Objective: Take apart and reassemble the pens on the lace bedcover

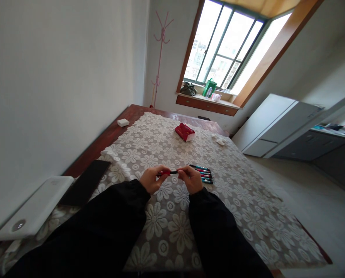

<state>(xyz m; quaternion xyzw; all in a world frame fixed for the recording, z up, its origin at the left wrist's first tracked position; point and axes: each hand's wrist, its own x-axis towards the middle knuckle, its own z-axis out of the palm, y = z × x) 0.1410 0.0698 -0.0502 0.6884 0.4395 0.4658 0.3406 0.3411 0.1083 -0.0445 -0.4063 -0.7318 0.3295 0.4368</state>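
Between my two hands, above the flowered tablecloth (pixel 156 220), is a slim pen (pixel 174 172) with red and black parts, held roughly level. My left hand (pixel 155 179) is closed around its red end. The fingers of my right hand (pixel 191 179) pinch the black end. Just beyond and to the right of my right hand, several pens (pixel 206 175) in teal, red and black lie side by side on the cloth, partly hidden by that hand.
A red packet (pixel 185 132) and a crumpled white tissue (pixel 219 140) lie farther back. On the left are a white power bank (pixel 34 206) with a cable, a black flat slab (pixel 86 182) and a small white box (pixel 123 122). A wall borders the table's left side.
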